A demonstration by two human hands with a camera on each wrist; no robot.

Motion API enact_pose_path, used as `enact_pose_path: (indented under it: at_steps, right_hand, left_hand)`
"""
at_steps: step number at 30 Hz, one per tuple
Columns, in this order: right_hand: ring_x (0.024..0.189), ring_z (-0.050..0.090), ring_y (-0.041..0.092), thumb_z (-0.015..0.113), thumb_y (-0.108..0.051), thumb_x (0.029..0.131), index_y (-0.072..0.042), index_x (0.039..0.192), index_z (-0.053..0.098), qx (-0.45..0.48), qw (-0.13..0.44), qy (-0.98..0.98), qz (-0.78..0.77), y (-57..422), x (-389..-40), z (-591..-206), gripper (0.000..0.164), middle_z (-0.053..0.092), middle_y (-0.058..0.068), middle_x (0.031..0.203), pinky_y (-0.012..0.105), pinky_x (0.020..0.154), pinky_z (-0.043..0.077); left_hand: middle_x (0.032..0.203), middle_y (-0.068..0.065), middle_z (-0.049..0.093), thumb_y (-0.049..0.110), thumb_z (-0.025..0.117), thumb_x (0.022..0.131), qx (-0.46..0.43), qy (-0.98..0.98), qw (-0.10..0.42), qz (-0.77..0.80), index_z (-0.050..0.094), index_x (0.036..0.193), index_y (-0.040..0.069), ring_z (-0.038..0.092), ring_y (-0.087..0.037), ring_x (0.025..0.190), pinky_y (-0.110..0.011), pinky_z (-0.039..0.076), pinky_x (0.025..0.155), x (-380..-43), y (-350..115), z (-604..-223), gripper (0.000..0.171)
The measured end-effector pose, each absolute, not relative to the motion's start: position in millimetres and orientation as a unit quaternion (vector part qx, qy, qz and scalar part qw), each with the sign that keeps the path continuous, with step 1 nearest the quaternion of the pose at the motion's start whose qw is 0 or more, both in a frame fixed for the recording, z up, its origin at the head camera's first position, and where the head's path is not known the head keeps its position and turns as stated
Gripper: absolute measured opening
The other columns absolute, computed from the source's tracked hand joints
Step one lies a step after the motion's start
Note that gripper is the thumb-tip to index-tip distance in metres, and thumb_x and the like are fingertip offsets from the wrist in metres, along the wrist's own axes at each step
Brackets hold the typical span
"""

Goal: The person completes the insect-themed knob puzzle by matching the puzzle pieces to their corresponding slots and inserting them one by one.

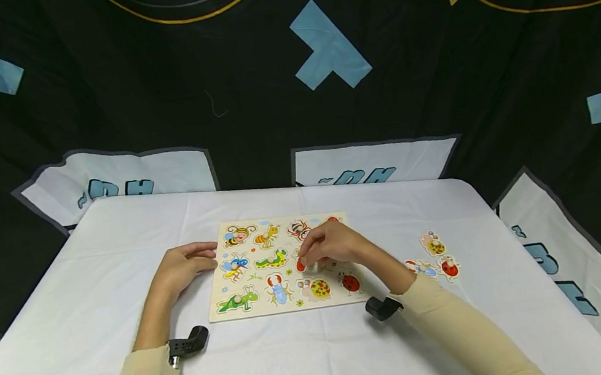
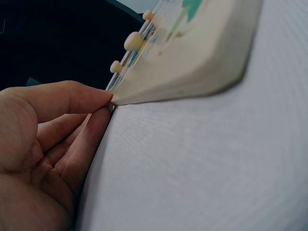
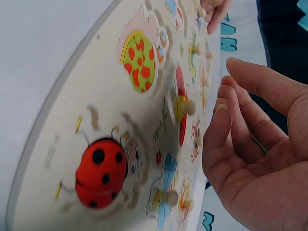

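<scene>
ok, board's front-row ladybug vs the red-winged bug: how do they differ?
The ladybug is an unfilled recess; the red-winged bug carries a knob. The ladybug shows whole in the head view; the red-winged bug is partly behind the right hand. Both are partly red.

count one tabletop (image 1: 276, 363), one puzzle board (image 1: 264, 308) on it, three loose pieces (image 1: 449, 267) at the right, three knobless pictures (image 1: 279, 291) along the board's near row, two wrist cameras (image 1: 189, 344) at the near side, and, at the far side, three light-blue patches (image 1: 333, 44).
</scene>
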State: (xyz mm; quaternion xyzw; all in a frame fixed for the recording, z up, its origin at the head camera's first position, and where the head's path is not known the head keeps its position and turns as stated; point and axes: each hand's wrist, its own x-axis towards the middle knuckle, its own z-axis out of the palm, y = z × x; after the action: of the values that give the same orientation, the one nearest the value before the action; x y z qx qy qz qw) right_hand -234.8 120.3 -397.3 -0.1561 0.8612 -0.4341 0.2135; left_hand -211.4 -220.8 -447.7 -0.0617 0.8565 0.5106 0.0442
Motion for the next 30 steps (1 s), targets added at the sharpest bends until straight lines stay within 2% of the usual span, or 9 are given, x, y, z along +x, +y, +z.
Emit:
enact_pose_path:
  at_steps: [6, 17, 25, 30]
  right_hand:
    - [0.064, 0.055, 0.020, 0.085, -0.015, 0.079, -0.010, 0.090, 0.079, -0.138, 0.205, 0.866, -0.434, 136, -237, -398, 0.013, 0.068, 0.000, 0.071, 0.031, 0.062, 0.045]
    - [0.069, 0.059, 0.018, 0.085, -0.017, 0.080, -0.005, 0.097, 0.078, -0.112, 0.192, 0.870, -0.439, 175, -238, -396, 0.021, 0.071, 0.001, 0.078, 0.034, 0.068, 0.052]
    - [0.074, 0.060, 0.021, 0.085, -0.019, 0.080, -0.007, 0.105, 0.077, -0.110, 0.196, 0.873, -0.434, 205, -239, -391, 0.029, 0.073, 0.001, 0.078, 0.041, 0.073, 0.052]
    - [0.078, 0.060, 0.022, 0.085, -0.019, 0.080, -0.007, 0.110, 0.076, -0.110, 0.204, 0.872, -0.431, 223, -239, -390, 0.034, 0.072, 0.002, 0.080, 0.041, 0.074, 0.053]
  left_hand:
    - [0.120, -0.012, 0.072, 0.018, 0.076, 0.086, -0.057, 0.861, 0.043, 0.504, 0.067, 0.134, 0.011, 0.057, -0.025, 0.120, -0.045, 0.038, 0.107, -212, -222, -448, 0.049]
    - [0.121, -0.013, 0.072, 0.016, 0.076, 0.086, -0.055, 0.860, 0.043, 0.505, 0.066, 0.134, 0.009, 0.060, -0.018, 0.111, -0.034, 0.042, 0.098, -212, -223, -448, 0.049]
    - [0.120, -0.013, 0.072, 0.016, 0.076, 0.086, -0.059, 0.857, 0.043, 0.510, 0.066, 0.134, 0.009, 0.059, -0.023, 0.116, -0.039, 0.040, 0.102, -211, -222, -448, 0.049]
    - [0.122, -0.014, 0.071, 0.017, 0.077, 0.086, -0.062, 0.857, 0.043, 0.510, 0.066, 0.134, 0.009, 0.060, -0.026, 0.119, -0.043, 0.041, 0.104, -211, -221, -447, 0.050]
